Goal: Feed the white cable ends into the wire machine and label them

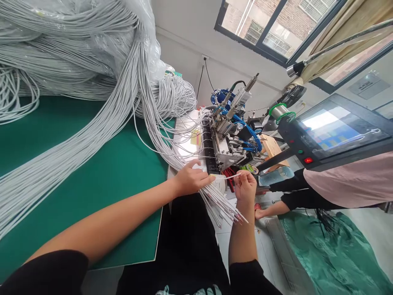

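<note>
A thick bundle of grey-white cables (219,200) runs off the table's edge, its loose ends hanging over my lap. My left hand (192,179) lies across the bundle with fingers curled over it and the thumb raised apart; its palm side is hidden. From those fingertips a single cable (227,177) stretches to my right hand (245,184), which pinches it near its end between thumb and fingers. Just beyond both hands stands a bench machine (227,141) with metal clamps and blue air tubes, several cables lying along its black front rail (210,147).
A green-topped table (123,196) on the left carries large heaps of cable (76,49), partly in clear plastic. On the right are a control screen (334,127), a wire spool (280,112), another person's leg (273,209) and a green sheet (340,246) on the floor.
</note>
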`<state>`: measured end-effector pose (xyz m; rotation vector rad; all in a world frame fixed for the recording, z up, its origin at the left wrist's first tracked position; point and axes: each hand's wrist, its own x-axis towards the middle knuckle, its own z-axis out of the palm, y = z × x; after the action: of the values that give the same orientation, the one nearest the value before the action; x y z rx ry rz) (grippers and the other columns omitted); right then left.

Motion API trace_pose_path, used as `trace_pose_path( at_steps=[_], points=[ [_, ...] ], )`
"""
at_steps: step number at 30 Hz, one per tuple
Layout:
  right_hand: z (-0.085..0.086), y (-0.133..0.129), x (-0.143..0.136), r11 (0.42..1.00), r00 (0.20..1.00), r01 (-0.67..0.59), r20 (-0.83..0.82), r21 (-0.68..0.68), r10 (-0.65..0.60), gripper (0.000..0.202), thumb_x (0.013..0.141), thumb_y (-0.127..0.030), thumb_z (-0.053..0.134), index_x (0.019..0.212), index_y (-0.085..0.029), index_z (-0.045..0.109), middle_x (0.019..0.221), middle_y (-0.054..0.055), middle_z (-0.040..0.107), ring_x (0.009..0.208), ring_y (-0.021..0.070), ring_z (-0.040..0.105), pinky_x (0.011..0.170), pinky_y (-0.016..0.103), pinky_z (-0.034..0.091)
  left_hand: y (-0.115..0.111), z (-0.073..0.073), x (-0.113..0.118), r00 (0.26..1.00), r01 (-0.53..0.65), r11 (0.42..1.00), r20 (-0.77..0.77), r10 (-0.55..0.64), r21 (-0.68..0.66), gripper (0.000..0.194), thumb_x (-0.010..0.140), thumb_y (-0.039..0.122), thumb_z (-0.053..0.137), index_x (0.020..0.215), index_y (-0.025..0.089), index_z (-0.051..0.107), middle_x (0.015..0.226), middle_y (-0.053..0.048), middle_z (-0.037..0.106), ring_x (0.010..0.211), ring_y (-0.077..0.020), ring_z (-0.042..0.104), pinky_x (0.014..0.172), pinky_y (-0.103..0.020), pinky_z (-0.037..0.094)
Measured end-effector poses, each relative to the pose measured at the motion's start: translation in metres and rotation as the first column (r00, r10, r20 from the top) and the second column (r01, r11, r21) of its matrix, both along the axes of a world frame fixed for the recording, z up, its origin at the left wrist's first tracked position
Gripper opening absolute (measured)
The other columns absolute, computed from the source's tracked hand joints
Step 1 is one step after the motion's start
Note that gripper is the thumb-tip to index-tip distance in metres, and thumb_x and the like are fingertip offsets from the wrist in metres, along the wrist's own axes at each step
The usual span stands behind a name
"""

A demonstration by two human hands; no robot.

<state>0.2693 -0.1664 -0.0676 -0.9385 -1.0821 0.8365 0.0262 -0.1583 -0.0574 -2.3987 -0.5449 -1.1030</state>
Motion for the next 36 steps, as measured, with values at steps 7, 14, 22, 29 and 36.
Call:
trace_pose_path(
  at_steps=[7, 14, 22, 29, 36],
  points=[
    [-0.004, 0.007, -0.004, 0.999, 0.998, -0.019, 0.053, -0.037, 0.021, 0.030, 0.072, -0.048, 0.074, 0.069, -0.021, 0.061, 0.065, -0.001, 0.052, 0.044, 0.0057, 0.027, 0.041, 0.024, 0.019, 0.000, -0.001, -0.001, 1.000, 0.019, 1.000, -0.011, -0.019, 0.006, 0.019, 0.094, 0.014, 0.044, 0.096, 0.023, 0.061, 0.057, 0.009, 0.055, 0.051, -0.0084, 0.046, 0.085, -0.034, 0.034],
    [-0.011, 0.013, 0.004, 0.988, 0.858, 0.046, 0.513, -0.144, 0.035, 0.023, 0.080, -0.041, 0.067, 0.078, -0.019, 0.068, 0.071, 0.002, 0.062, 0.062, 0.0144, 0.051, 0.057, 0.027, 0.039, -0.003, -0.002, 0.004, 0.959, -0.283, 0.957, 0.012, 0.284, -0.059, 0.024, 0.086, 0.005, 0.040, 0.073, 0.018, 0.056, 0.061, 0.002, 0.057, 0.066, -0.0151, 0.052, 0.089, -0.039, 0.029],
    [-0.021, 0.027, 0.004, 0.981, 0.780, 0.036, 0.619, -0.191, 0.092, 0.026, 0.082, -0.042, 0.062, 0.071, -0.018, 0.062, 0.063, -0.001, 0.054, 0.059, 0.0141, 0.046, 0.058, 0.027, 0.037, -0.002, -0.008, 0.006, 0.945, -0.327, 0.937, -0.027, 0.326, -0.122, 0.028, 0.083, 0.006, 0.043, 0.095, 0.017, 0.066, 0.061, 0.000, 0.059, 0.067, -0.0180, 0.053, 0.092, -0.044, 0.028],
    [-0.029, 0.036, 0.006, 0.953, 0.844, -0.093, 0.485, -0.289, 0.229, 0.029, 0.084, -0.044, 0.057, 0.068, -0.019, 0.054, 0.062, -0.003, 0.046, 0.060, 0.0125, 0.040, 0.057, 0.025, 0.033, -0.001, -0.010, 0.008, 0.930, -0.366, 0.903, -0.068, 0.360, -0.225, 0.025, 0.078, 0.009, 0.046, 0.089, 0.017, 0.066, 0.065, -0.004, 0.062, 0.073, -0.0212, 0.055, 0.094, -0.047, 0.025],
    [-0.026, 0.035, 0.000, 0.935, 0.889, -0.107, 0.389, -0.339, 0.243, 0.030, 0.077, -0.045, 0.062, 0.065, -0.020, 0.050, 0.058, -0.004, 0.039, 0.055, 0.0113, 0.032, 0.052, 0.024, 0.027, 0.000, -0.011, 0.008, 0.932, -0.361, 0.891, -0.073, 0.356, -0.276, 0.027, 0.074, 0.009, 0.048, 0.091, 0.019, 0.066, 0.066, -0.005, 0.063, 0.075, -0.0231, 0.054, 0.094, -0.049, 0.026]
  ],
)
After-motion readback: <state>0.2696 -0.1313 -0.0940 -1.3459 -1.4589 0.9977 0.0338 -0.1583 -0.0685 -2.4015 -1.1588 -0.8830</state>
